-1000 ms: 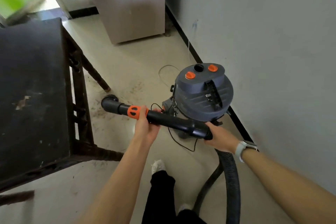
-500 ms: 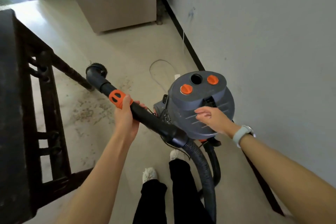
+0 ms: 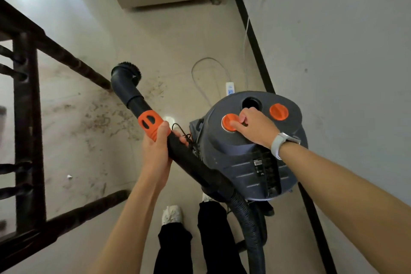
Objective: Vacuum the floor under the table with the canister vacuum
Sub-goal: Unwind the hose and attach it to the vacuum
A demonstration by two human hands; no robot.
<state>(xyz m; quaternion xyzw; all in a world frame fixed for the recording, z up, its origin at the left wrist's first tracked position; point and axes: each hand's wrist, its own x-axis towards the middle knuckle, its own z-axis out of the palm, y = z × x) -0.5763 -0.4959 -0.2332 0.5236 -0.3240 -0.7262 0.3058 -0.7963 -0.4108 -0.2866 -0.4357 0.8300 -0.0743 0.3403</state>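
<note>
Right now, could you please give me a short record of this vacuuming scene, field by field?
left hand: left hand grips the black wand just below its orange collar
right hand: right hand pinches the left orange knob on top of the canister vacuum
nozzle: round brush head near a table leg
floor: dirt specks beside the table
hose: ribbed hose runs down by the person's legs

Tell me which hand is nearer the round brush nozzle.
Left. The left hand grips the wand just below the brush nozzle; the right hand is off on the canister's orange knob.
</note>
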